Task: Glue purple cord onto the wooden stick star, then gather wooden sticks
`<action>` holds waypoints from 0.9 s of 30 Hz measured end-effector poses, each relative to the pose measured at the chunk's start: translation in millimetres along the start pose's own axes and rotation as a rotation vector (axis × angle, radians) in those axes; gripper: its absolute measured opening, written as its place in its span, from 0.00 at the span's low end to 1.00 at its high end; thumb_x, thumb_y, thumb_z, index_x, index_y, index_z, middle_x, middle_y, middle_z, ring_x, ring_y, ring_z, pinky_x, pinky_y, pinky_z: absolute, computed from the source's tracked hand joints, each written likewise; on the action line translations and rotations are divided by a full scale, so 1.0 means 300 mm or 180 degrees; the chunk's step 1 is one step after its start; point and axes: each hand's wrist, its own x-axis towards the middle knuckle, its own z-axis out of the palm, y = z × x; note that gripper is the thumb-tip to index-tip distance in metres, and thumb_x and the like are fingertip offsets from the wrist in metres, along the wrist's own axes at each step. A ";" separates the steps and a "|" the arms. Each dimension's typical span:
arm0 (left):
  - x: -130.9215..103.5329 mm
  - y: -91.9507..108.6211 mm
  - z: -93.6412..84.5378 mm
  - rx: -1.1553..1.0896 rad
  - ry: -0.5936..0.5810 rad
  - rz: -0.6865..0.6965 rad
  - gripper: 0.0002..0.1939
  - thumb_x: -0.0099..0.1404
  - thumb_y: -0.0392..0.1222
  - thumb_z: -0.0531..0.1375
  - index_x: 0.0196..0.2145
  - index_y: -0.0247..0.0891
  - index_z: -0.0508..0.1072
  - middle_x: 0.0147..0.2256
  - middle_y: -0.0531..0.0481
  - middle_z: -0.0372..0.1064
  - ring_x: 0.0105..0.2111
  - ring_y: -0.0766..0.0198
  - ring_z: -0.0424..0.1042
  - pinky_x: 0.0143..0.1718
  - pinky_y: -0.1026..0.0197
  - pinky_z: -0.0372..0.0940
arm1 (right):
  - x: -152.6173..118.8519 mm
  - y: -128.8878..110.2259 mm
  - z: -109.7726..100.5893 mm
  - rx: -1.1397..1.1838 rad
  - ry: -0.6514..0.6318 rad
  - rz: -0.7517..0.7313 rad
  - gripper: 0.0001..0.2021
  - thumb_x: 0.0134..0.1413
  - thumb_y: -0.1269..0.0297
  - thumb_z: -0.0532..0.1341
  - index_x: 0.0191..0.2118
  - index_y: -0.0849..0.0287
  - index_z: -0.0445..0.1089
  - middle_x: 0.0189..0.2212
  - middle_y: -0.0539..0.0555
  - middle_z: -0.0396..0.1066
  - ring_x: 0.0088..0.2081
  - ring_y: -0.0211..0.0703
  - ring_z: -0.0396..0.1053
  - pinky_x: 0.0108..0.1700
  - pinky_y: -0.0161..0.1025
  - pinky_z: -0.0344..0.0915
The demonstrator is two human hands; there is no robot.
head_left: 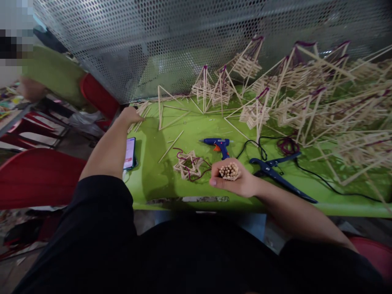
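My right hand [228,178] is wrapped round a bundle of thin wooden sticks [229,171], whose ends point up at the camera. At the table's far left corner my left hand [132,115] touches a loose pile of sticks [142,112]; its fingertips are too small to make out. A blue glue gun [218,143] lies just beyond my right hand. Left of that hand sits a small star-shaped stick frame [187,165] with dark red cord. A dark blue cutter [275,173] lies to its right.
Many stick structures with purple cord [254,114] crowd the right and back of the green table [153,171]. A phone [130,153] lies at the left edge. Black cable crosses the right side. A person in green stands beyond red chairs [39,175].
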 end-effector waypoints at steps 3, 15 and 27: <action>0.001 -0.005 0.009 0.0206 -0.0189 -0.0167 0.37 0.54 0.68 0.78 0.38 0.27 0.79 0.33 0.40 0.72 0.51 0.43 0.74 0.61 0.48 0.68 | -0.001 0.002 0.003 0.0038 -0.0019 -0.0023 0.18 0.61 0.61 0.81 0.30 0.59 0.73 0.22 0.43 0.64 0.24 0.32 0.55 0.25 0.33 0.55; -0.010 -0.035 -0.029 0.0459 -0.0160 0.0153 0.24 0.70 0.51 0.65 0.51 0.24 0.80 0.47 0.31 0.80 0.51 0.47 0.73 0.59 0.55 0.66 | 0.000 -0.008 0.007 0.0011 0.0023 0.0064 0.17 0.59 0.63 0.82 0.30 0.60 0.74 0.22 0.43 0.65 0.24 0.32 0.56 0.25 0.33 0.55; -0.048 -0.043 0.008 0.0323 -0.0013 0.0159 0.22 0.74 0.53 0.70 0.52 0.29 0.79 0.50 0.37 0.80 0.56 0.47 0.75 0.64 0.46 0.69 | 0.005 -0.007 0.007 -0.0024 0.0029 0.0041 0.18 0.60 0.60 0.81 0.30 0.59 0.73 0.23 0.43 0.64 0.25 0.32 0.55 0.26 0.33 0.57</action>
